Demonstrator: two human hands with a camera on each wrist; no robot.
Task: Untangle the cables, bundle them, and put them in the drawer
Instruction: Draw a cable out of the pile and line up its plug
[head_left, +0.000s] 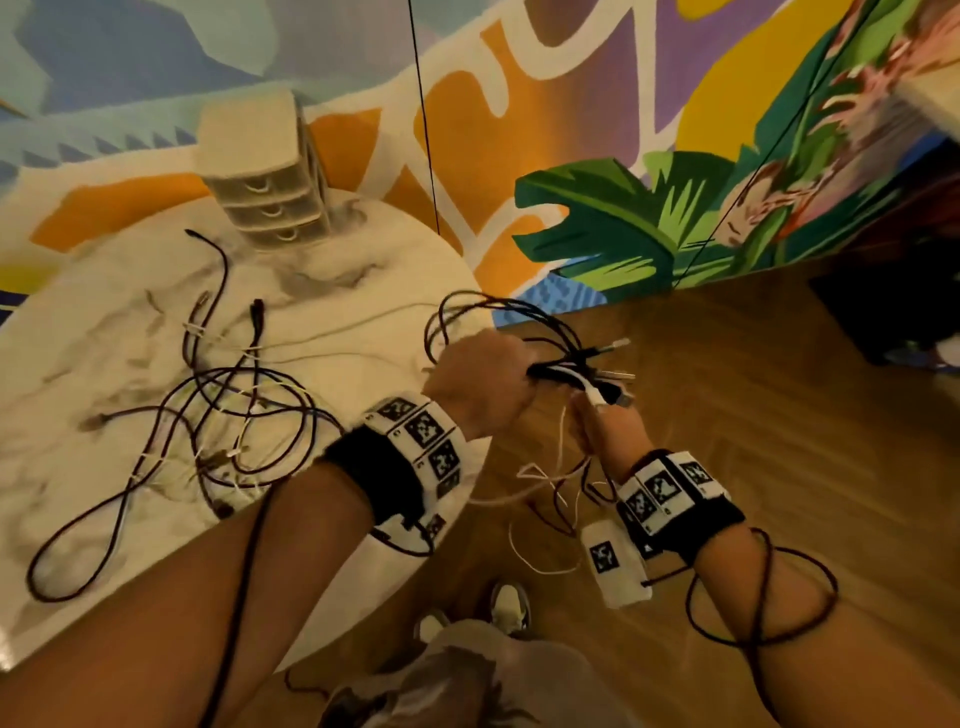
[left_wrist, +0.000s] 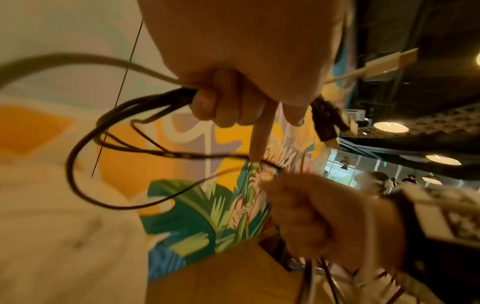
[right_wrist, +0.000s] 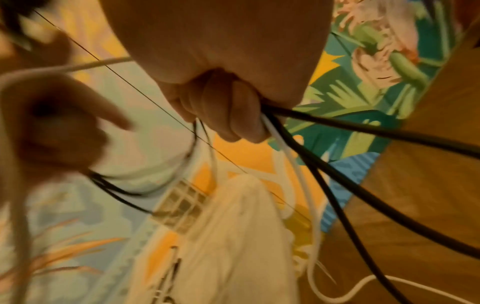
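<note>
My left hand (head_left: 478, 382) grips a bundle of black and white cables (head_left: 566, 371) just off the table's right edge, above the floor. Black loops (head_left: 467, 312) stick out behind the fist, and plug ends (head_left: 618, 345) point right. The left wrist view shows the left hand's fingers (left_wrist: 226, 98) curled round the cables (left_wrist: 145, 107), the index finger straight. Just below, my right hand (head_left: 597, 426) holds the strands hanging down from the bundle, its fingers (right_wrist: 228, 115) curled round black and white cables (right_wrist: 337, 123). A tangle of dark cables (head_left: 234, 415) lies on the round white table (head_left: 104, 338). A small drawer unit (head_left: 270, 182) stands at the back, its drawers closed.
Wooden floor (head_left: 779, 415) lies to the right of the table, and a painted mural wall (head_left: 623, 218) stands behind. Loose white cable (head_left: 535, 483) dangles below my hands. My shoes (head_left: 509, 608) are beneath. A dark cord (head_left: 763, 587) loops round my right forearm.
</note>
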